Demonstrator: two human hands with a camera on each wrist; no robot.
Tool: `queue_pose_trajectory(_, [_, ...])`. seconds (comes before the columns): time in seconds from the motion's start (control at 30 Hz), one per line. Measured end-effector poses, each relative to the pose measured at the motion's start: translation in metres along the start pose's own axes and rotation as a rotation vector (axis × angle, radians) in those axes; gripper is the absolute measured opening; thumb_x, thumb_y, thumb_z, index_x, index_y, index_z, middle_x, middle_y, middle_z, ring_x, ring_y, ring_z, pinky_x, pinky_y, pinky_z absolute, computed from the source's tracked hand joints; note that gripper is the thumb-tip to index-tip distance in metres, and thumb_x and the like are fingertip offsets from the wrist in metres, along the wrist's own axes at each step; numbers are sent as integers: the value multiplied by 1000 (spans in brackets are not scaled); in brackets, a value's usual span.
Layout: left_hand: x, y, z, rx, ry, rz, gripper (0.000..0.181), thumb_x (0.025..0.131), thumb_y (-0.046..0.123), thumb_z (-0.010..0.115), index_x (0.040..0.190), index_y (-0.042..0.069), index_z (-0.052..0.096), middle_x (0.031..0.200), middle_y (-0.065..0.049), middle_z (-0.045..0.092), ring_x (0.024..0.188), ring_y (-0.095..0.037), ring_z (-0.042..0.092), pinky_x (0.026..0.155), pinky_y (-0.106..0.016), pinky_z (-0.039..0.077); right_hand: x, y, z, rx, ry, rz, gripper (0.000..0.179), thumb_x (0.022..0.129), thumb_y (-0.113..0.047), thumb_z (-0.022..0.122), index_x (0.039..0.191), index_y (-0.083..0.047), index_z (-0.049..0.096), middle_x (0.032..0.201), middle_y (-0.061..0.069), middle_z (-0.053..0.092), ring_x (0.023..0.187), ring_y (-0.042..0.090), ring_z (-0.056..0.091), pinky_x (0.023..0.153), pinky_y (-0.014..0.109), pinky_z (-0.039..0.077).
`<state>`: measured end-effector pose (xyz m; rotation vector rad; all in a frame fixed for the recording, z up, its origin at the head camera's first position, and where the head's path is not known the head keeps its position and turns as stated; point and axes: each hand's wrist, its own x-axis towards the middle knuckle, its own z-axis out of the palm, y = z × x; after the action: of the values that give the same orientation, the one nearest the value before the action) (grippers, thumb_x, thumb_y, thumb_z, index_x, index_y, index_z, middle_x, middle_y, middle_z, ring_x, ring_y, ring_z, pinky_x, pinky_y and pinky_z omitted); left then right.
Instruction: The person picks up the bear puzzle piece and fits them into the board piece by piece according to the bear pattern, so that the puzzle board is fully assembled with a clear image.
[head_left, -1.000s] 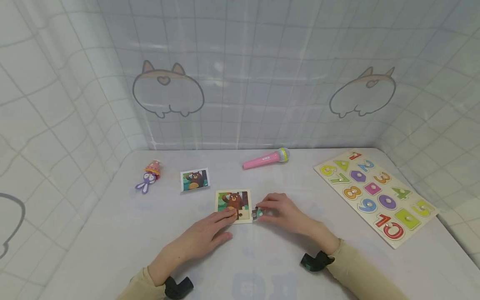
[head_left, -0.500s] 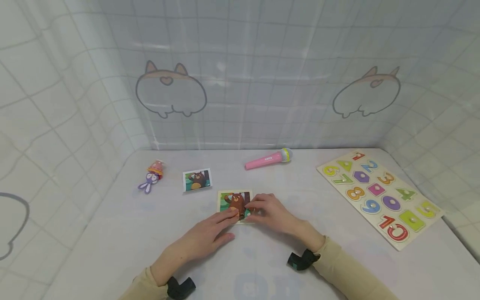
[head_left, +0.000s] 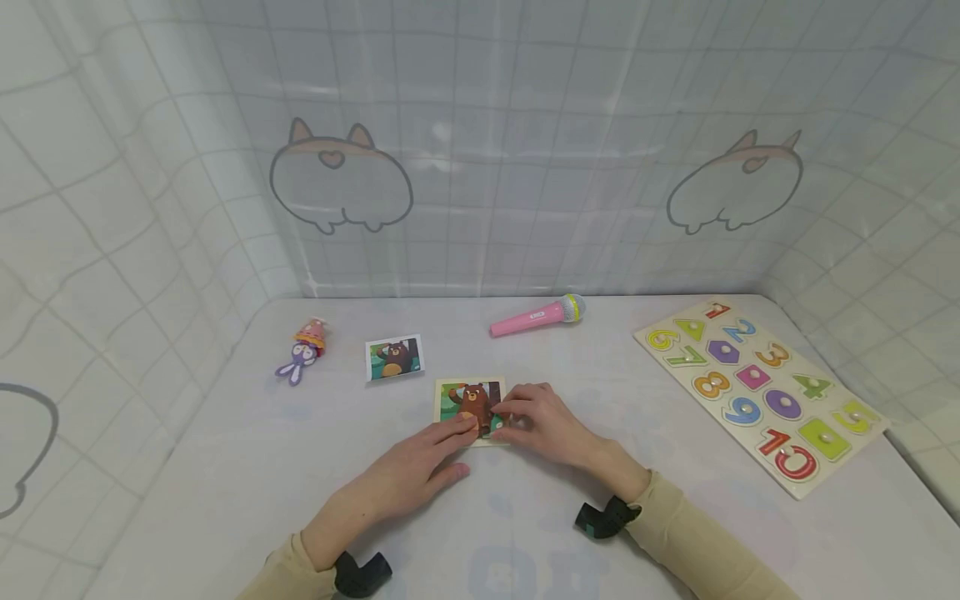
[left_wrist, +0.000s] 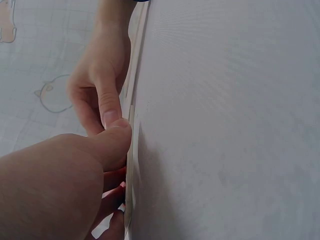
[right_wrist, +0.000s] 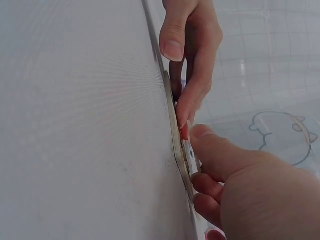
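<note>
A small wooden bear puzzle (head_left: 491,442) lies flat on the table in front of the person. The left hand (head_left: 408,468) rests its outstretched fingers on the puzzle's lower middle, over the bear's belly. Between thumb and fingers, the right hand (head_left: 551,427) pinches a small teal puzzle piece (head_left: 497,422) at the puzzle's lower right corner. From the right wrist view, the piece (right_wrist: 191,156) stands slightly tilted against the puzzle board (right_wrist: 172,117); whether it is seated cannot be told. Fingers hide much of the lower right area.
Behind the puzzle lies a picture card (head_left: 395,358) with a similar bear. A purple rabbit toy (head_left: 300,354) is at the far left, a pink toy microphone (head_left: 536,317) at the back. On the right lies a number-and-shape peg board (head_left: 761,392). Patterned curtains surround the white table.
The right hand has moved left with the puzzle piece, from beside the puzzle onto its lower right corner, and has stayed there over the last half second. The left hand keeps its place.
</note>
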<state>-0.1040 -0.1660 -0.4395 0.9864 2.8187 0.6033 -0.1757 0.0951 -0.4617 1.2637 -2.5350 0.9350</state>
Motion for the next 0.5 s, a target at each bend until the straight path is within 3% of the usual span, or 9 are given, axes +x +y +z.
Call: queue_pose_trajectory(0.5, [1,2,0,-14,-17,-25,53,103,41,52,149,13,48,158,-4,41,147,-25,36,115,-48,39,-1,-1,5,14,-19,65,33,86,-33,79,113,-14,75,99,-4,63,84,9,52,79,28,37])
